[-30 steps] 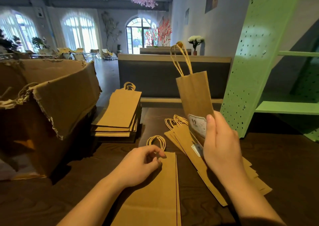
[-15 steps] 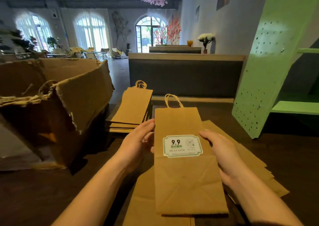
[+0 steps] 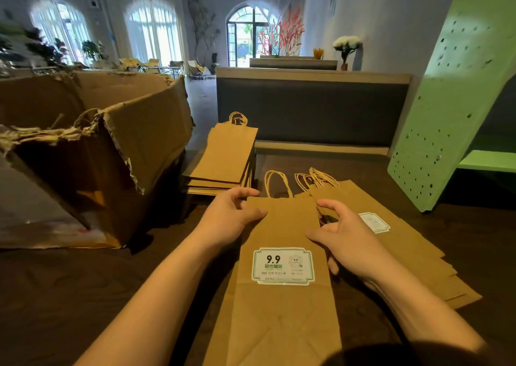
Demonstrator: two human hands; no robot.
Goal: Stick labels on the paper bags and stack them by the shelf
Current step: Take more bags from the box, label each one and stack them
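Head view: bag (image 3: pixel 282 323) is lying on the worktop (image 3: pixel 83 295), beside the pile (image 3: pixel 413 259) by the shelf (image 3: pixel 452 114).
Left hand (image 3: pixel 231 217): pinching its top corner.
Right hand (image 3: pixel 349 242): gripping its edge.
Tip: squaring it onto the pile, handles (image 3: pixel 275 182) matching.

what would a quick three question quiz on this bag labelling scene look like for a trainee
1. True or false: the front bag, held by the left hand and the right hand, already carries a label.
2. Multiple choice: seen from the person, the green shelf stands A) to the left of the front bag, B) to the right of it, C) underneath it.
3. Fill in: the large number printed on the label reads ___.

Key: 1 true; 2 B; 3 9.9
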